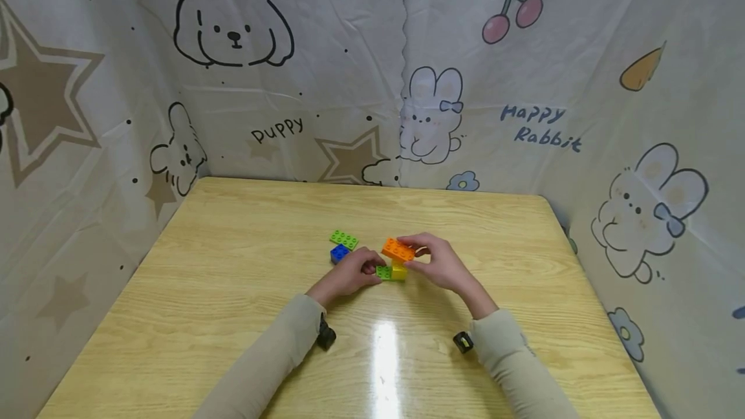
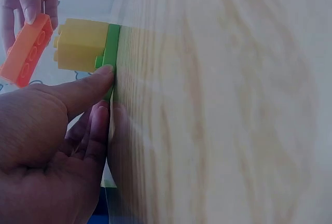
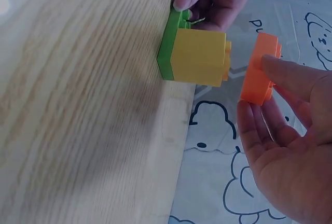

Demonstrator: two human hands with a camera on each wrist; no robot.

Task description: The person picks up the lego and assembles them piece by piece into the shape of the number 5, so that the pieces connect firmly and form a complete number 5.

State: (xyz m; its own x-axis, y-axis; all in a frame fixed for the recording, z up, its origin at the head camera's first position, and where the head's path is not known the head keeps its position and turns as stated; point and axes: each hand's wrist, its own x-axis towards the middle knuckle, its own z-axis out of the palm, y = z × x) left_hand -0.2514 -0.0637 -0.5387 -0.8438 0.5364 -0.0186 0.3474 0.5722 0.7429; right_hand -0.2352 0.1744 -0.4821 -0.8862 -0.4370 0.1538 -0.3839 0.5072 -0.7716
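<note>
Orange plastic studded brick [image 1: 398,250], oblong and held a little tilted, is up in the air just over the yellow block on my desk, not touching it. Behind everything hangs the pale cloth [image 1: 349,83] printed with cartoon animals and stars; then comes the wood-grained desk [image 1: 233,238]. Of my 2 hands, the right hand [image 1: 436,260] pinches the orange brick between thumb and fingertips, and the left hand [image 1: 351,270] pinches the free end of a flat green plastic plate [image 1: 383,273] against the desk. On that plate's other end stands a boxy yellow plastic block [image 3: 199,57], studs up; I can't tell whether it is 1 piece or 2. Beyond my left hand lie a flat lime-green studded plate [image 1: 344,239] and, nearer my knuckles, a small blue studded brick [image 1: 339,253].

As I judge it, the main risk is the orange brick meeting the yellow studs crooked: its tilt could catch only 1 row, and pressing then would seat it askew. It overhangs easily too, being longer than the block, so pushing off-centre might tip the yellow block loose from the green plate. If my left thumb slipped, the plate could slide or lift. My right hold looks light, so the brick might twist in my fingertips. My left knuckles could also nudge the blue brick.
</note>
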